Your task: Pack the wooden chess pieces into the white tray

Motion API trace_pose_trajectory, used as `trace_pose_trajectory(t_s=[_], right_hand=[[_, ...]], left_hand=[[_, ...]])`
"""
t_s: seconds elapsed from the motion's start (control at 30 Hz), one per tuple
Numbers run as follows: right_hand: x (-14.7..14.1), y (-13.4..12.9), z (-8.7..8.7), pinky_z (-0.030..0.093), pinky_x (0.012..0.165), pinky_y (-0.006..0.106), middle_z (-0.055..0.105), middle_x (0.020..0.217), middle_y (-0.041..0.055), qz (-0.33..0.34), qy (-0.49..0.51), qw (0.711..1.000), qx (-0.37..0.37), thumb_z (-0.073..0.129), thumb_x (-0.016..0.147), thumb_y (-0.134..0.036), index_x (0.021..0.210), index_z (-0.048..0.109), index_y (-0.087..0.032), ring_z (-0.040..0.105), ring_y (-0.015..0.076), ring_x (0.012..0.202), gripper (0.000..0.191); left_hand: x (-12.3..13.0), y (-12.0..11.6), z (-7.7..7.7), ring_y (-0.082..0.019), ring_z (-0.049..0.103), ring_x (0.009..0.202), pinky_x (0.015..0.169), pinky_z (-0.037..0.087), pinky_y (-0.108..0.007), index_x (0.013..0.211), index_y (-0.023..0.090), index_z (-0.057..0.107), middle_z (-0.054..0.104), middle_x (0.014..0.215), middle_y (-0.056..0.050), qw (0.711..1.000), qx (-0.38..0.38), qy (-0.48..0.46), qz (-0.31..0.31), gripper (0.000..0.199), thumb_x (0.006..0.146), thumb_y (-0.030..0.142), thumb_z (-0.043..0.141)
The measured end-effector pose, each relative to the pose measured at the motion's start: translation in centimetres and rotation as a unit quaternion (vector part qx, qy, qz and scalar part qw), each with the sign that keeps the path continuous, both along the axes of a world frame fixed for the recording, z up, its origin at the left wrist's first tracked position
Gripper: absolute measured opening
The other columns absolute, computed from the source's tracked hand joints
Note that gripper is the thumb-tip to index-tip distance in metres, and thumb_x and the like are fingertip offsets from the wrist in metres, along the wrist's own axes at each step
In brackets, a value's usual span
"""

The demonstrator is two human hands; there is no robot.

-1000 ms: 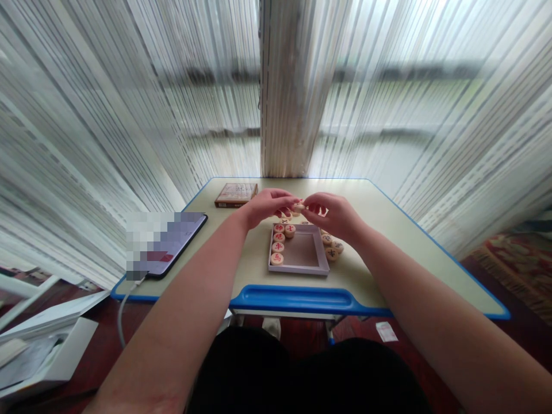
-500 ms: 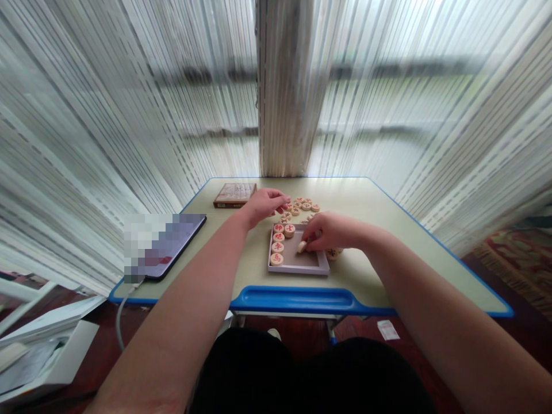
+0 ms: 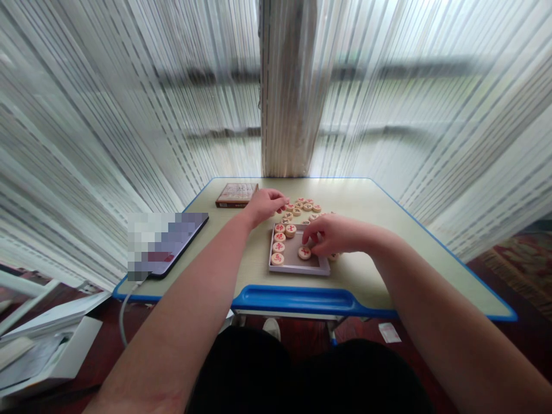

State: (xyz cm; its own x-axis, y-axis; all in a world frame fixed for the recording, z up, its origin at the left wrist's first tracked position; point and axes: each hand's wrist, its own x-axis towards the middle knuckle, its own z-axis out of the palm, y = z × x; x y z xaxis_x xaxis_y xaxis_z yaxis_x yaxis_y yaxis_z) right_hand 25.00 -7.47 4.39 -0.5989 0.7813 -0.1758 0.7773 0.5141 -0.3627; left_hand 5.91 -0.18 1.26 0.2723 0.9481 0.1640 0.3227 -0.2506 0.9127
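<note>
A shallow box tray (image 3: 299, 271) lies on the table, with red-marked xiangqi pieces (image 3: 278, 247) lined along its left side and a further red-marked piece (image 3: 290, 229) at the back. My right hand (image 3: 338, 234) is over the tray's right side, fingers parted. Beside its fingertips, another xiangqi piece (image 3: 304, 253) lies flat, red mark up; whether they still touch is hard to tell. My left hand (image 3: 268, 204) hovers behind the tray, fingers loosely bent and apart, nothing visible in them. Near it are loose pieces (image 3: 296, 211), some marked red, some black.
A flat printed box (image 3: 236, 195) sits at the back left of the blue-edged table (image 3: 401, 270). A tablet (image 3: 181, 247) with a cable lies at the left edge. More pieces (image 3: 334, 257) are partly hidden beyond my right hand. The front edge has a blue pen groove (image 3: 297, 298).
The piece that my right fingers held on edge now lies flat in the tray, red mark showing, and those fingers have loosened. My left hand has hardly moved.
</note>
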Motion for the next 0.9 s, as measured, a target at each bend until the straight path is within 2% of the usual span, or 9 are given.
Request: trace_pose_trajectory(t_s=[0.23, 0.4, 0.53, 0.6, 0.73, 0.9], right_hand=[[-0.3, -0.7, 0.3, 0.04, 0.059, 0.024, 0.066, 0.076, 0.0008, 0.016, 0.0, 1.0, -0.014, 0.064, 0.066, -0.032, 0.085, 0.069, -0.021, 0.056, 0.0122, 0.063, 0.023], [-0.9, -0.8, -0.2, 0.038, 0.058, 0.024, 0.065, 0.072, 0.0013, 0.023, -0.011, 0.999, 0.022, 0.063, 0.068, -0.036, 0.078, 0.068, -0.02, 0.054, 0.0124, 0.062, 0.019], [-1.2, -0.6, -0.5, 0.036, 0.057, 0.025, 0.064, 0.07, 0.0039, -0.004, -0.039, 0.995, 0.087, 0.061, 0.071, -0.047, 0.07, 0.066, -0.018, 0.052, 0.0137, 0.062, 0.029], [-1.1, -0.5, -0.5, 0.035, 0.058, 0.025, 0.064, 0.07, 0.0046, 0.003, -0.033, 0.995, 0.097, 0.059, 0.072, -0.05, 0.07, 0.066, -0.018, 0.052, 0.0141, 0.063, 0.033], [-0.9, -0.5, -0.4, 0.036, 0.058, 0.025, 0.065, 0.07, 0.0026, 0.02, -0.005, 0.997, 0.072, 0.062, 0.07, -0.045, 0.074, 0.067, -0.019, 0.053, 0.0131, 0.062, 0.027], [-1.0, -0.2, -0.9, 0.034, 0.055, 0.024, 0.064, 0.07, 0.0011, 0.017, 0.002, 0.996, 0.084, 0.063, 0.07, -0.036, 0.078, 0.069, -0.02, 0.051, 0.0116, 0.059, 0.019]], left_hand=[[0.0, 0.0, 0.0, -0.009, 0.049, 0.053, 0.054, 0.039, -0.024, 0.064, 0.012, 0.061, 0.06, 0.058, -0.003, 1.0, 0.017, 0.021, 0.008, 0.031, 0.068, 0.043, 0.064], [-0.2, 0.3, -0.4, -0.01, 0.051, 0.054, 0.057, 0.04, -0.024, 0.066, 0.012, 0.063, 0.061, 0.059, -0.003, 0.999, 0.022, 0.043, -0.003, 0.034, 0.068, 0.046, 0.063], [-0.1, 0.2, -0.4, -0.01, 0.052, 0.054, 0.058, 0.041, -0.025, 0.067, 0.012, 0.064, 0.062, 0.059, -0.003, 0.997, 0.028, 0.069, -0.002, 0.036, 0.068, 0.048, 0.063], [0.0, 0.1, -0.3, -0.01, 0.051, 0.053, 0.056, 0.04, -0.024, 0.066, 0.012, 0.065, 0.061, 0.057, -0.003, 0.998, 0.029, 0.059, 0.004, 0.038, 0.071, 0.049, 0.061], [0.1, 0.0, -0.2, -0.009, 0.05, 0.05, 0.051, 0.037, -0.022, 0.066, 0.011, 0.064, 0.059, 0.054, -0.003, 0.999, 0.024, 0.022, 0.027, 0.041, 0.076, 0.05, 0.055], [0.1, 0.2, -0.4, -0.008, 0.05, 0.048, 0.05, 0.038, -0.022, 0.065, 0.011, 0.065, 0.058, 0.052, -0.003, 0.999, 0.028, 0.009, 0.029, 0.043, 0.076, 0.051, 0.055]])
